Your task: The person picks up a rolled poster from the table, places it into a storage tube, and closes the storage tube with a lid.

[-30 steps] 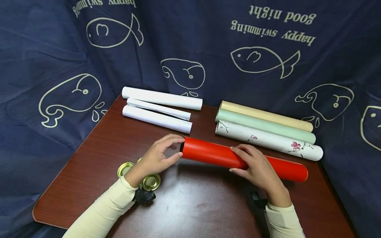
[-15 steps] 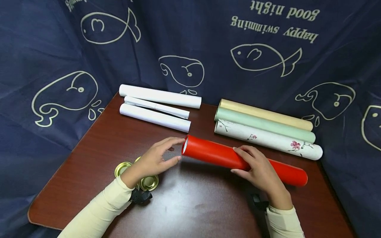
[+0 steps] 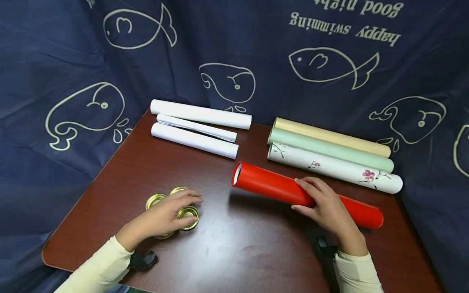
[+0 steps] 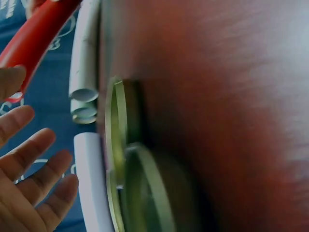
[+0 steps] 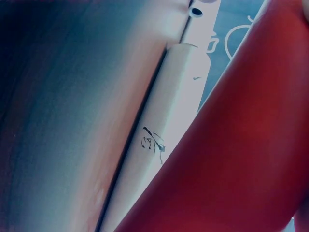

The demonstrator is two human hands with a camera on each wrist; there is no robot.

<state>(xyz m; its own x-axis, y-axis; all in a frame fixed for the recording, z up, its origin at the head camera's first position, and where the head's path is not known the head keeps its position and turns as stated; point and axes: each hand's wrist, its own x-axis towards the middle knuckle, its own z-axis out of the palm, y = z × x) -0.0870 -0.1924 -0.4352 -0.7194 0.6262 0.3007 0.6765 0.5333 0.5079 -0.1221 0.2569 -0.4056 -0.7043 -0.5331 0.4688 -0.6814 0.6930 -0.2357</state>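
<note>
My right hand (image 3: 324, 203) grips a red paper roll (image 3: 271, 183) around its middle, fingers over the top and thumb on the near side. The roll's hollow left end tilts up and shows a white inside. My left hand (image 3: 161, 217) hovers above several round gold metal lids (image 3: 189, 218), partly covering them. In the left wrist view its spread fingers (image 4: 36, 145) hold nothing, with the gold lids (image 4: 145, 188) beside them. The red roll (image 5: 231, 145) fills much of the right wrist view.
Three white rolls (image 3: 194, 140) lie side by side at the back left. A cream roll (image 3: 329, 136), a pale green roll (image 3: 329, 150) and a flowered white roll (image 3: 335, 167) lie at the back right. A navy curtain (image 3: 264, 40) hangs behind the brown table (image 3: 110, 203).
My left hand has left the red roll's left end and moved left and toward me, over the gold lids. The right hand still holds the roll, its left end now more tilted up.
</note>
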